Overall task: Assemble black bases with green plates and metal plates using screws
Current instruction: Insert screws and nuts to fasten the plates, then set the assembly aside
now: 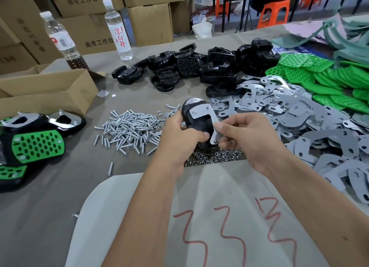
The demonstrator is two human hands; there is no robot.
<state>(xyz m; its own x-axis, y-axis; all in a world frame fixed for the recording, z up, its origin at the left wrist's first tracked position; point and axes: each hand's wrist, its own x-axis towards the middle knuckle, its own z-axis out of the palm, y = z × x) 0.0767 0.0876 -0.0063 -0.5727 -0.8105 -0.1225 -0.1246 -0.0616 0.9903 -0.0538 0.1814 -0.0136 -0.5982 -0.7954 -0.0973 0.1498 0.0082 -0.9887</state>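
Fingers of my left hand (pixel 179 130) are curling round the glossy black plastic base (pixel 196 116), thumb lying across its near face; my right hand (pixel 245 134) is pinching the lower end of the curved grey metal plate (pixel 207 116), thumb tip on its edge, just above the plate's lower hole. I am holding the base tilted above the grey table (pixel 50 196), with the plate lying flat on it and reaching from the upper edge down to my right fingertips.

Surroundings: a loose heap of silver screws (pixel 129 130) is lying just left of my left hand, and a patch of small steel nuts (pixel 211 156) is lying directly beneath both hands. A pile of black bases (pixel 199 66) is sitting behind, a spread of grey metal plates (pixel 289 110) to the right, and perforated green plastic plates (pixel 319 74) beyond those. Finished black-and-green assemblies (pixel 36 142) are resting at the left edge beside an open cardboard box (pixel 44 92). Two clear water bottles (pixel 117 29) are standing at the far left. A pale sheet with red scribbles (pixel 219 216) is lying under my forearms.
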